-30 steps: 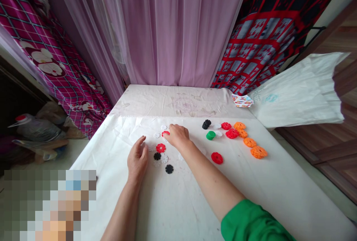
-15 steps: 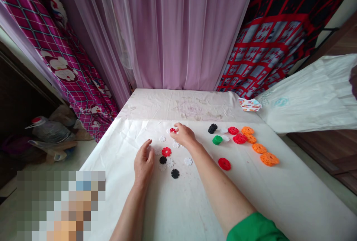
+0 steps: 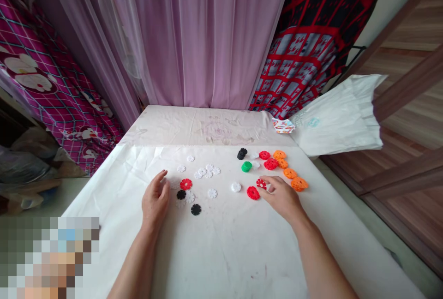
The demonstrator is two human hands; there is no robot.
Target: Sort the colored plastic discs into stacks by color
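head view:
right hand (image 3: 282, 197): resting on the desk (image 3: 242, 253), fingers (image 3: 268, 181) pinched on a small red disc (image 3: 261, 183); grip narrow
red disc: at the right fingertips, between them and the green stack
second red disc (image 3: 253, 193): flat on the desk, just left of the right fingers, close to touching them
left hand (image 3: 154, 200): palm down on the desk, fingers (image 3: 160, 177) loosely spread, holding nothing
red flower disc (image 3: 186, 184): just right of the left fingers
black discs (image 3: 181, 194): just right of the left hand, one more (image 3: 195, 209) nearer the person
white discs (image 3: 206, 172): cluster beyond and right of the left fingers, well apart from the right hand
green stack (image 3: 246, 166): beyond the right fingers, slightly left
orange discs (image 3: 299, 183): just right of the right fingers, a row running away toward the far edge
red stack (image 3: 270, 164): beyond the right fingers
black stack (image 3: 241, 153): farther beyond, near the desk fold
curtain (image 3: 207, 36): behind the desk
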